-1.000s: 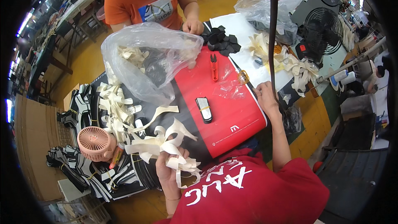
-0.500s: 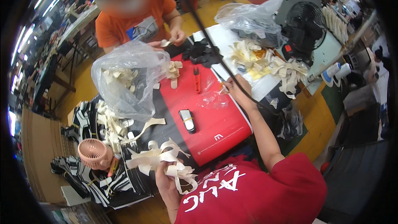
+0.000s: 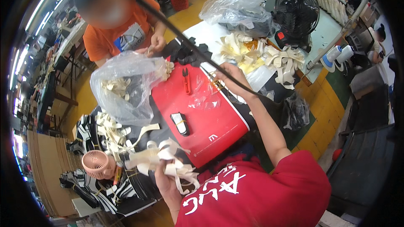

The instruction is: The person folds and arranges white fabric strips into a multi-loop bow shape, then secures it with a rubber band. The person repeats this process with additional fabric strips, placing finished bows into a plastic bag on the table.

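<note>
A loose bunch of cream fabric strips point(image 3: 161, 153) is gripped by my left hand point(image 3: 167, 185), low in front of me. The fingers are wrapped round the strips, whose ends fan out and curl. My right hand point(image 3: 233, 78) is closed at the right edge of the red sheet point(image 3: 223, 122). Thin brownish rubber bands point(image 3: 216, 85) hang in loops at its fingertips. On the sheet between the hands lie a banded stack of black and white pieces point(image 3: 180, 124), red thread snips point(image 3: 186, 80) and crumpled clear plastic point(image 3: 205, 99).
A clear bag of cream pieces point(image 3: 122, 88) stands at left, near a pink fan point(image 3: 98, 164) and black-and-white bundles point(image 3: 90, 189). Across the table a person in orange point(image 3: 122, 33) handles a small piece. A black fan point(image 3: 296, 10) stands far right; a dark cable point(image 3: 185, 40) crosses the view.
My right hand has shifted up and left, and loops of rubber band now show at its fingers. My left hand still holds the strips. The view has turned slightly.
</note>
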